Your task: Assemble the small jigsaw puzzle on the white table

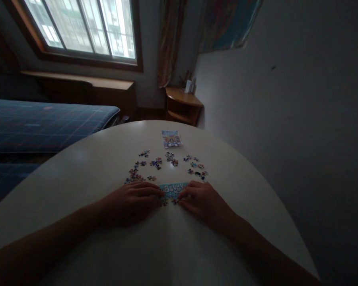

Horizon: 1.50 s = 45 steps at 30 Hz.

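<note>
A partly joined jigsaw puzzle (173, 190), light blue with white shapes, lies flat on the table between my hands. My left hand (135, 201) rests at its left end, fingers held together and fingertips on its edge. At the right end, my right hand (201, 201) is closed, thumb and fingers pinched at the puzzle's lower right edge. Small puzzle pieces (175, 201) sit along the near edge, by both sets of fingertips. Which pieces are joined there is too dark and small to tell.
Loose puzzle pieces (134, 175) lie in clusters beyond my hands, with more pieces (197, 173) at the right. A printed picture sheet (171, 139) lies farther back on the round white table (226, 159). A bed (47, 123) stands at left, a corner shelf (183, 96) behind.
</note>
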Each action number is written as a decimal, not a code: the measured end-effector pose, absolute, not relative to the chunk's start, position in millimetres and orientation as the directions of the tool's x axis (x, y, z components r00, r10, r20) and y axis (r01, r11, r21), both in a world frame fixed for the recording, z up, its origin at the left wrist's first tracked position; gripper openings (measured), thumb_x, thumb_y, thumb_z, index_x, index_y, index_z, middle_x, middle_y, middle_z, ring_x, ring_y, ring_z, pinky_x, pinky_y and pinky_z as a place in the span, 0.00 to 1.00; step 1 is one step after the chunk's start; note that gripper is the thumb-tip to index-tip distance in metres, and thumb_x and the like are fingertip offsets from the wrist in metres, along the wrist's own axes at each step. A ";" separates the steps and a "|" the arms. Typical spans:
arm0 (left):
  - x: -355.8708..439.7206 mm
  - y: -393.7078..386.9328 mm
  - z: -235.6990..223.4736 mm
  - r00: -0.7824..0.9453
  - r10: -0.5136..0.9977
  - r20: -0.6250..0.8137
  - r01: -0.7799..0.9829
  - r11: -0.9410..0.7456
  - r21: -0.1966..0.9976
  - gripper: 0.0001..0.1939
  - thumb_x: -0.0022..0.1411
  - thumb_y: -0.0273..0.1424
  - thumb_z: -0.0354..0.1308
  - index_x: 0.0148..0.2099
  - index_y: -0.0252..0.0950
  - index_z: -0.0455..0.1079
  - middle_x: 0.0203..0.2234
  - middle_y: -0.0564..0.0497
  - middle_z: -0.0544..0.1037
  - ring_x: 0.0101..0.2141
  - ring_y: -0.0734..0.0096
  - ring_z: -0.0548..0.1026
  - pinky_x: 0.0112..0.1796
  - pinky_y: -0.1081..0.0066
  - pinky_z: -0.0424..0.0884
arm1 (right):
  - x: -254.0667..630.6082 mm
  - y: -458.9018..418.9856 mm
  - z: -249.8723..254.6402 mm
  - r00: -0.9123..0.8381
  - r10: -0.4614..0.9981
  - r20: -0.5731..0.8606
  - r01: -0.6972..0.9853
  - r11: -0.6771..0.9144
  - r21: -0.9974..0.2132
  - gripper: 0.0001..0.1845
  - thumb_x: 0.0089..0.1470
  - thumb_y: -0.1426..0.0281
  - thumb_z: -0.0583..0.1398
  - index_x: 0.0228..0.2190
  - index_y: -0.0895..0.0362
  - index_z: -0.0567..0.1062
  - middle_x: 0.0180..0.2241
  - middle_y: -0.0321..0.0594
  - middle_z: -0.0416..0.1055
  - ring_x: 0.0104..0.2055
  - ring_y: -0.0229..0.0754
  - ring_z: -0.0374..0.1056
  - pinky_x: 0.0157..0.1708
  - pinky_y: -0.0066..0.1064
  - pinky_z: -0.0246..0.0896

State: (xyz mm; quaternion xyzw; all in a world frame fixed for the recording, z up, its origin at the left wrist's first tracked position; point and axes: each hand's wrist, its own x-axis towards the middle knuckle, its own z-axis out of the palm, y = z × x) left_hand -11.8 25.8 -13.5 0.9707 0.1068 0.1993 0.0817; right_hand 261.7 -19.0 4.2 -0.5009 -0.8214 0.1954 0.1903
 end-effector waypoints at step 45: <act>-18.6 30.2 -24.9 0.912 0.239 0.332 0.188 -0.966 0.178 0.15 0.67 0.25 0.52 0.54 0.39 0.69 0.55 0.46 0.74 0.56 0.62 0.71 0.57 0.60 0.69 | 327.1 44.4 -20.2 0.125 0.963 0.238 0.834 0.028 -0.550 0.13 0.52 0.60 0.63 0.34 0.57 0.78 0.36 0.44 0.76 0.38 0.46 0.71 0.42 0.38 0.65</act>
